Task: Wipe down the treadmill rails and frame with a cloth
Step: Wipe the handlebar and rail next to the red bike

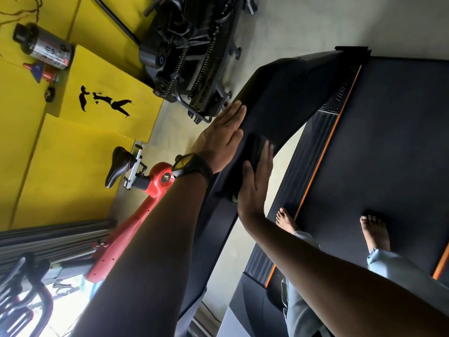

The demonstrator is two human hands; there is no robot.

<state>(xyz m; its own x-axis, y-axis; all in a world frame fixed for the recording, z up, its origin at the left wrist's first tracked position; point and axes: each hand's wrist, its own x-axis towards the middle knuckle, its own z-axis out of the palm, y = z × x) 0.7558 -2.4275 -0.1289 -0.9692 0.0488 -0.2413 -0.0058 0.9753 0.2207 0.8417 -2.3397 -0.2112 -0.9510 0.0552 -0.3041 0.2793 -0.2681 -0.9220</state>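
Note:
The black left rail [274, 98] of the treadmill slants across the middle of the view. My left hand [223, 135], a black watch on its wrist, lies flat with straight fingers against the rail's outer side. A dark cloth [252, 147] lies on the rail just right of that hand. My right hand [255, 183] presses on the cloth with straight fingers and the thumb spread. The treadmill belt [388, 147] with its orange-edged side strip [318, 152] lies below at the right, and my bare feet stand on it.
A red exercise bike [145, 190] with a black saddle stands left of the rail. Behind it are yellow wall panels [80, 147]. A black machine with chains [194, 54] sits on the pale floor at the top. Grey bars [48, 239] lie at the lower left.

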